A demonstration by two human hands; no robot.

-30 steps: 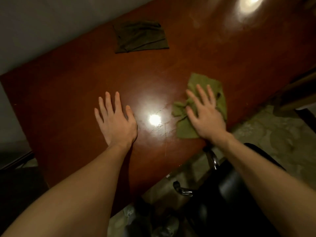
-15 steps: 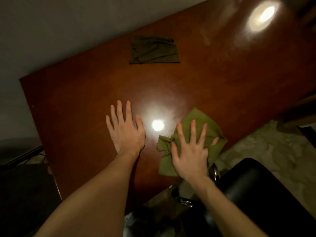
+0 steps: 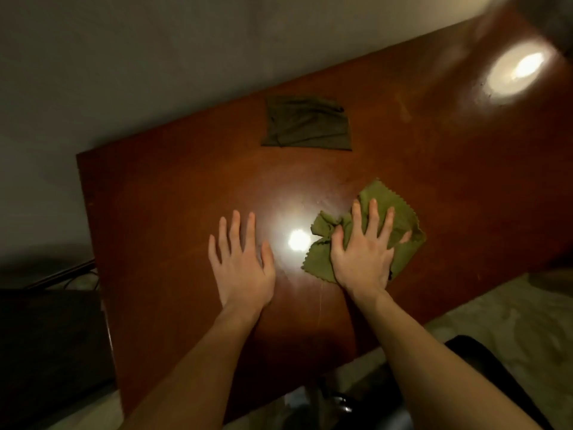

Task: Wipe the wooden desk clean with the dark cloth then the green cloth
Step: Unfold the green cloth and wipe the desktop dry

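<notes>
The right hand (image 3: 362, 256) presses, fingers spread, on the crumpled zigzag-edged green cloth (image 3: 400, 212); the left hand (image 3: 242, 262) lies flat on the glossy wooden desk (image 3: 161, 212).

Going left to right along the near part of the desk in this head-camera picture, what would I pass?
left hand, flat on the wood → bright light reflection → green cloth, with the right hand pressing on it

The green cloth (image 3: 400, 218) is pressed flat on the wooden desk (image 3: 173, 187) by the right hand (image 3: 361, 259); the left hand (image 3: 242, 265) is laid flat beside it, and the dark cloth (image 3: 305, 124) is left well apart.
</notes>
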